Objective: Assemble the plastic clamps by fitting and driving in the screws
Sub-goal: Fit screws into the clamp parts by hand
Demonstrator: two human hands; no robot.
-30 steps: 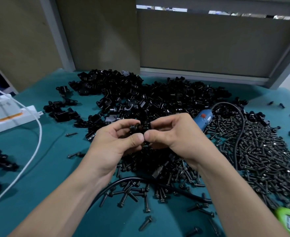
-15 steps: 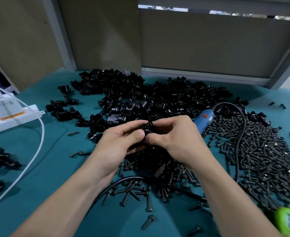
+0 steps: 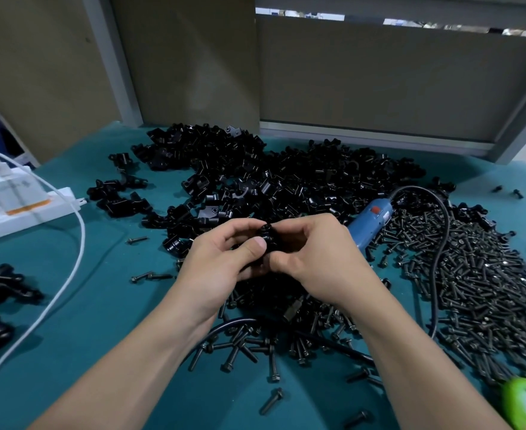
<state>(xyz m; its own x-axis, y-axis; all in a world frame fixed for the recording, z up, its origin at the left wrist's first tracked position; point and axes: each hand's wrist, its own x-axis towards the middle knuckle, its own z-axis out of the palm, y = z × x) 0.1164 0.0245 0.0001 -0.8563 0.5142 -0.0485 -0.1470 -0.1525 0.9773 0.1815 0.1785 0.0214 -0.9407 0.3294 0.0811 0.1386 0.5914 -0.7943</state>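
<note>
Currently | step: hand-fitting screw | left hand (image 3: 224,262) and right hand (image 3: 314,259) together, pinching one clamp (image 3: 268,238) | next: likely blue driver (image 3: 370,225) from bench (image 3: 106,321)

The teal desk (image 3: 109,318) carries a pile of black clamps (image 3: 289,181) at the back, a heap of screws (image 3: 485,274) on the right, a blue driver (image 3: 371,221) between them, and a white power strip (image 3: 26,214) with its cable (image 3: 81,243) on the left
</note>
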